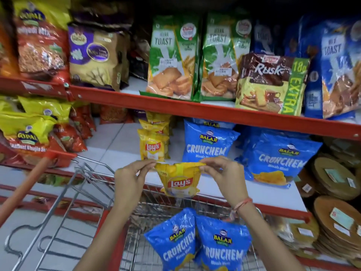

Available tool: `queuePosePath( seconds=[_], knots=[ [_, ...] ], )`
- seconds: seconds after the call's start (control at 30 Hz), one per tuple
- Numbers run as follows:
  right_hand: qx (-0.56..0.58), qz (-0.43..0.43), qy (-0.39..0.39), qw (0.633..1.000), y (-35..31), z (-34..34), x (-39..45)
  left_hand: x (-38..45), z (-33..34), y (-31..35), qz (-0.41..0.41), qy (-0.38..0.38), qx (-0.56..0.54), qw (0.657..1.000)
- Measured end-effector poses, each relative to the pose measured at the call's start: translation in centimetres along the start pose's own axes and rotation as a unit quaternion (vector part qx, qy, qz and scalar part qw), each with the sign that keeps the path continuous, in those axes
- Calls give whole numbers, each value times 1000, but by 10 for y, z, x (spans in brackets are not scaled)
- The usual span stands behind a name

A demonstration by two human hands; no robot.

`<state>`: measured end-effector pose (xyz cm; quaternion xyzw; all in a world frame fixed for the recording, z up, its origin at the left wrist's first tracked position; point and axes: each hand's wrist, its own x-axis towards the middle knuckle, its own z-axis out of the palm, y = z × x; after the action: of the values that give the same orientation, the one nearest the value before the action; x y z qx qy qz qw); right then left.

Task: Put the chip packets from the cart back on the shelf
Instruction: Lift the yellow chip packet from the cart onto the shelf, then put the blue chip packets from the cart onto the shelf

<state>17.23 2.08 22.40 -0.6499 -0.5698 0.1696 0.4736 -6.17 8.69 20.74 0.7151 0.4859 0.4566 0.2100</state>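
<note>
Yellow packet, blue packets

red-edged shelves with white boards; pale tiled floor; dim above

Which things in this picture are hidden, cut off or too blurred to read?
- Head view: price stickers on the Jeera Toast packs are too blurred to read.
- Two blue Crunchem packets in the cart are cut by the bottom edge.
- Small print on the yellow Lay's packet, held by the left hand and right hand, is too small.

Glossy plastic chip packets; metal wire cart; painted metal shelf.
</note>
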Motion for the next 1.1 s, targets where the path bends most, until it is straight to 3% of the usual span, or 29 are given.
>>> queuePosePath(
  seconds=[0.13, 0.5, 0.7, 0.8, 0.9, 1.0, 1.1],
  knots=[
    [-17, -18, 4, 1000, -6, 13, 46, 35, -1, -11, 18, 8, 28, 999],
    [-68, 38, -62, 995, 36, 91, 105, 60, 21, -71, -57, -15, 109, 992],
    [-47, 51, -64, 996, 52, 100, 92, 52, 24, -86, -85, -13, 69, 994],
    [-25, 36, -21, 999, 64, 99, 68, 24, 25, -96, -141, -9, 15, 990],
    [-73, -19, 33, 997, 81, 100, 30, -21, 30, -110, -171, -16, 13, 985],
    [-149, -74, -20, 986, 105, 103, -11, -65, 39, -126, -229, -95, 27, 968],
    [-211, -61, -167, 961, 134, 112, -42, -97, 51, -145, -290, -244, 74, 922]
  ],
)
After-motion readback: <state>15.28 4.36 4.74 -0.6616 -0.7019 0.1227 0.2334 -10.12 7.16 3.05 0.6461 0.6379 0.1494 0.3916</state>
